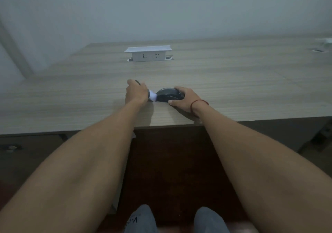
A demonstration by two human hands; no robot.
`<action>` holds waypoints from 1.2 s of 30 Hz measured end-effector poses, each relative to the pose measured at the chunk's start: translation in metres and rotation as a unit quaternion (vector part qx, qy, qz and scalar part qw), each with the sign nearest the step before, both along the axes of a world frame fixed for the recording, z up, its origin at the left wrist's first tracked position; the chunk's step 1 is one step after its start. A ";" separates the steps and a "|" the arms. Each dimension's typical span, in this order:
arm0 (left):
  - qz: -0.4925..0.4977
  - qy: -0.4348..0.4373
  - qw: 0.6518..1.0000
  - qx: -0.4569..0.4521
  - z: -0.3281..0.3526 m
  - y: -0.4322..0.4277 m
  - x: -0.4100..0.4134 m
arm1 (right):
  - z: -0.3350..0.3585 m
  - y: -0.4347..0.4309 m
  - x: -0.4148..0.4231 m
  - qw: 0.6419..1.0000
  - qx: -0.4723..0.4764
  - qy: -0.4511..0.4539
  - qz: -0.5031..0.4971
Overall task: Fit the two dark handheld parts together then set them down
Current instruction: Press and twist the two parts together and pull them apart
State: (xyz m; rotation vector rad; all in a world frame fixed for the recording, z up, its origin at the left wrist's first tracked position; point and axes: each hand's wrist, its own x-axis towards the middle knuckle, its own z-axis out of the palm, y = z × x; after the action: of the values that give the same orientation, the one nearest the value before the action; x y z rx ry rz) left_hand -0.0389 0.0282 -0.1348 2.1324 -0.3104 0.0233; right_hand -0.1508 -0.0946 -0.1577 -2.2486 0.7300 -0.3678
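Both hands (136,93) (183,98) outstretched, clasping dark parts (166,95).

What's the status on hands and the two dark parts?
Left hand closed on dark handle. Right hand gripping dark rounded part. Parts meet at white collar, on desk. Nothing in the way.

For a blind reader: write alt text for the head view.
Two bare hands hold dark parts together on a wooden desk: the left hand grips a handle, the right hand a rounded dark part. A white socket box stands behind.

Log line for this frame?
left hand: grips dark handle part | right hand: holds round black part | white neck between | on wooden desk
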 end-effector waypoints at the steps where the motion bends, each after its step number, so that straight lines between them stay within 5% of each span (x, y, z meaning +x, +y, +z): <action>1: -0.006 -0.002 1.000 -0.024 -0.001 0.001 0.002 | 0.002 -0.001 0.000 1.000 0.003 0.010 0.003; 5: -0.064 0.021 0.987 -0.143 0.003 -0.008 -0.002 | 0.005 0.002 0.004 1.000 0.013 0.024 0.005; 10: -0.014 0.032 0.999 -0.040 -0.002 -0.010 -0.007 | 0.005 0.002 0.001 1.000 0.012 -0.003 -0.016; 15: -0.046 0.000 0.993 -0.107 0.013 -0.014 -0.007 | 0.012 -0.003 -0.006 0.996 0.087 -0.005 0.015; 23: 0.024 0.009 1.000 0.011 -0.004 -0.012 -0.005 | 0.004 0.007 0.008 0.985 0.090 -0.062 -0.134; 28: -0.016 -0.005 0.999 -0.043 0.001 -0.008 -0.003 | 0.008 0.006 0.020 0.980 0.122 -0.068 -0.140; 33: -0.056 -0.024 0.998 0.026 -0.010 -0.004 0.000 | 0.003 0.010 0.021 0.983 0.054 -0.059 -0.168; 36: -0.070 -0.024 0.997 -0.034 -0.005 -0.005 0.003 | 0.003 0.008 0.021 0.982 0.098 -0.086 -0.138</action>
State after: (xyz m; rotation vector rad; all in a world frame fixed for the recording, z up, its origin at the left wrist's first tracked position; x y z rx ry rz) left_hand -0.0362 0.0234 -0.1401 2.0400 -0.4811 0.0034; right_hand -0.1294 -0.0869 -0.1548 -1.9077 0.9451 -0.5897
